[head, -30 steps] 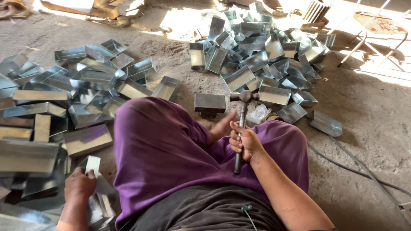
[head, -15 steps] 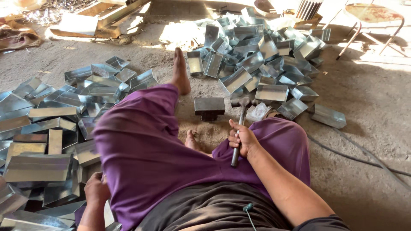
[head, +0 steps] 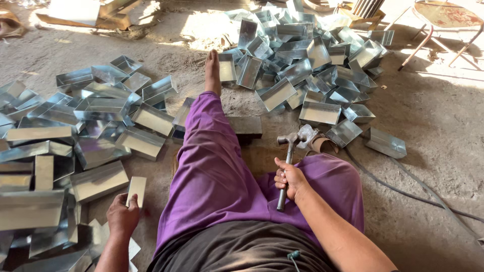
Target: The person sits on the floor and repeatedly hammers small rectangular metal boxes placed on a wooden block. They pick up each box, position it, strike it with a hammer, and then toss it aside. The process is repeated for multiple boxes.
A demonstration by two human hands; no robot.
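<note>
Small rectangular galvanized sheet-metal piece (head: 136,190) is lying under my left hand (head: 122,217), fingers pinching its near edge; my right hand (head: 291,179) is gripping the steel hammer (head: 287,163).

**Seated, both arms reaching forward**

The person sits on the ground in purple trousers, the left leg stretched far out with its bare foot (head: 212,73) pointing away, the right leg folded in near the body.

The right forearm (head: 335,221) comes in from the near right corner and angles toward the centre. The right hand (head: 290,179) is closed in a fist around a handle, knuckles turned left, thumb on top, resting above the right thigh.

The left arm drops down at the near left. The left hand (head: 122,216) lies back up, low beside the left thigh, fingers curled forward with the fingertips pinching a flat piece.
</note>
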